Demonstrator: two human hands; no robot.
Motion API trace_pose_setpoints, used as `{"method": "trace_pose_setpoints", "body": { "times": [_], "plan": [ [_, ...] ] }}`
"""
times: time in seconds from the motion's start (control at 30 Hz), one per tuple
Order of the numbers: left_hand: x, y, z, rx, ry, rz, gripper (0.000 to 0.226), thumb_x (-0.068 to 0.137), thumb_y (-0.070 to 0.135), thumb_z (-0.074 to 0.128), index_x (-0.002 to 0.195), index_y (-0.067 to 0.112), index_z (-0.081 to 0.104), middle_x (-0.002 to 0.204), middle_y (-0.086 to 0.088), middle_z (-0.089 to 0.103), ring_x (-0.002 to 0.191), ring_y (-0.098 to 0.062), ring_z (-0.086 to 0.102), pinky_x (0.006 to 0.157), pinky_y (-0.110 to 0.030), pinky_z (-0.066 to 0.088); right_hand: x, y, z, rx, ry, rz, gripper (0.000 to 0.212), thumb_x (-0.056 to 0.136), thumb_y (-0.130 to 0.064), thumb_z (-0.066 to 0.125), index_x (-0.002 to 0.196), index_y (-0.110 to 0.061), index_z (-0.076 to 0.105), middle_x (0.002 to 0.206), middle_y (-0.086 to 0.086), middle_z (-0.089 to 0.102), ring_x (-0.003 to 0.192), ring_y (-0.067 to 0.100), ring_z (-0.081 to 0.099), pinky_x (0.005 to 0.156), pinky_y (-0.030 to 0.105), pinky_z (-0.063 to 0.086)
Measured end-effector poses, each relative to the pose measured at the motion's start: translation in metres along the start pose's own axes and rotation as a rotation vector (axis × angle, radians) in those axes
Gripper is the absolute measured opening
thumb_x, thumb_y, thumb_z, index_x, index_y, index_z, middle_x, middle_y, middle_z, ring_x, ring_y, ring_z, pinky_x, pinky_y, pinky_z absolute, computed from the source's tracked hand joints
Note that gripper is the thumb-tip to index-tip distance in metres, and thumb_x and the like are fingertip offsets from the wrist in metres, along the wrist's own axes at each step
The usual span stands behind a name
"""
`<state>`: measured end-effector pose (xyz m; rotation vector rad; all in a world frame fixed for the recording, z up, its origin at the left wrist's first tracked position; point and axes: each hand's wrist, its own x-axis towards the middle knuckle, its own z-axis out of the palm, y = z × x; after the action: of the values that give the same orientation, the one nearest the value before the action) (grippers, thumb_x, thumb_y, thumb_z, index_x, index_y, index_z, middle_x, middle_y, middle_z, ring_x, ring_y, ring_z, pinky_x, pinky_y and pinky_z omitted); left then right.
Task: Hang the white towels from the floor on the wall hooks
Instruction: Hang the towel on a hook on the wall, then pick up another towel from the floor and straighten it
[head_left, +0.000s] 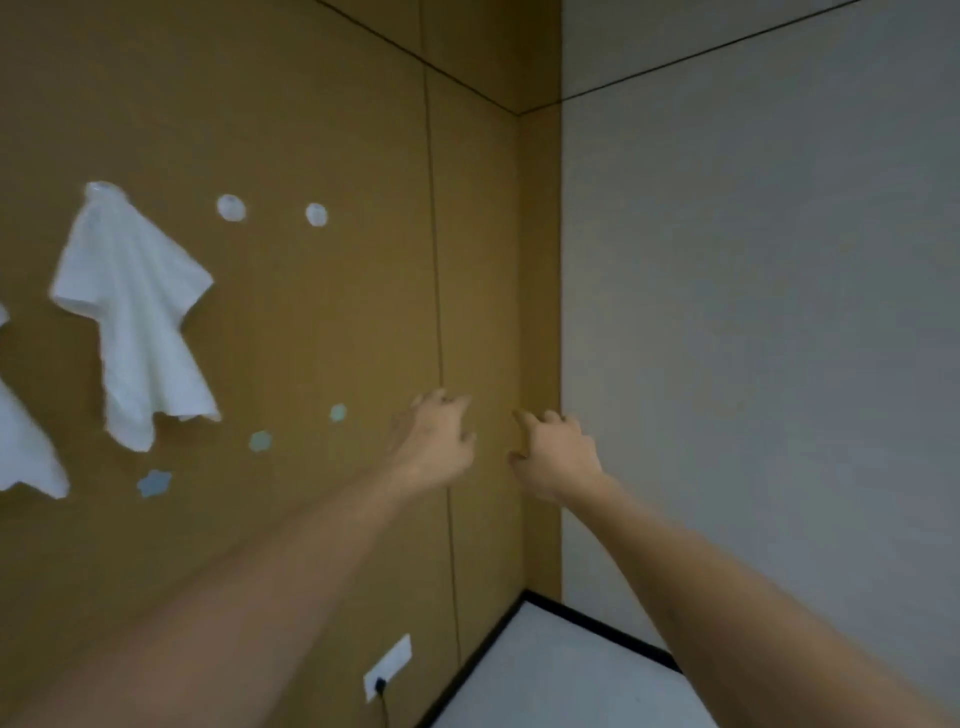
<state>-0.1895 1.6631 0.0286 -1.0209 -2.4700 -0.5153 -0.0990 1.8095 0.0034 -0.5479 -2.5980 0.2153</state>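
Both arms reached forward toward the brown wall, empty. The left hand and right hand hung side by side, fingers loosely curled and slightly apart, holding nothing. Well left of the left hand, one white towel draped from a hook, and a second towel showed at the picture's edge. Two bare round hooks sat above and left of that hand. This looked like the gap between towels; next would be bending to the floor, where no towel was visible.
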Motion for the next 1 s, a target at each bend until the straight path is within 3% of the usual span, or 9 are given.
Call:
{"method": "trace_pose_setpoints", "body": {
  "times": [0.2, 0.47, 0.67, 1.0],
  "plan": [
    [-0.042, 0.237, 0.073, -0.172, -0.091, 0.273, 0.058, 0.09, 0.043, 0.052, 0.145, 0.027, 0.04, 0.147, -0.004, 0.04, 0.134, -0.028, 0.035, 0.107, -0.044, 0.038, -0.154, 0.199, -0.067, -0.103, 0.033, 0.234, 0.063, 0.092, -0.046, 0.052, 0.148, -0.027, 0.032, 0.141, 0.008, 0.047, 0.128, 0.034, 0.038, 0.1, 0.049, 0.037],
    [-0.181, 0.561, 0.167, -0.33, -0.402, 0.609, 0.06, 0.089, 0.042, 0.053, 0.145, 0.028, 0.038, 0.147, -0.005, 0.039, 0.135, -0.027, 0.034, 0.104, -0.045, 0.038, -0.407, 0.428, -0.158, -0.173, -0.002, 0.719, 0.063, 0.093, -0.046, 0.053, 0.148, -0.025, 0.031, 0.141, 0.009, 0.047, 0.128, 0.034, 0.039, 0.101, 0.05, 0.037],
    [-0.295, 0.745, 0.213, -0.391, -0.601, 0.917, 0.061, 0.089, 0.039, 0.054, 0.146, 0.03, 0.035, 0.147, -0.004, 0.039, 0.134, -0.027, 0.035, 0.106, -0.045, 0.038, -0.583, 0.534, -0.197, -0.178, 0.033, 1.127, 0.065, 0.09, -0.048, 0.055, 0.148, -0.027, 0.031, 0.142, 0.007, 0.046, 0.129, 0.032, 0.04, 0.1, 0.049, 0.039],
    [-0.449, 0.968, 0.329, -0.388, -0.893, 1.359, 0.059, 0.093, 0.041, 0.051, 0.147, 0.025, 0.034, 0.146, -0.007, 0.039, 0.13, -0.029, 0.039, 0.102, -0.045, 0.04, -0.811, 0.655, -0.183, -0.037, -0.004, 1.752, 0.054, 0.093, -0.042, 0.051, 0.141, -0.022, 0.037, 0.132, 0.008, 0.048, 0.123, 0.032, 0.042, 0.094, 0.043, 0.038]
  ]
}}
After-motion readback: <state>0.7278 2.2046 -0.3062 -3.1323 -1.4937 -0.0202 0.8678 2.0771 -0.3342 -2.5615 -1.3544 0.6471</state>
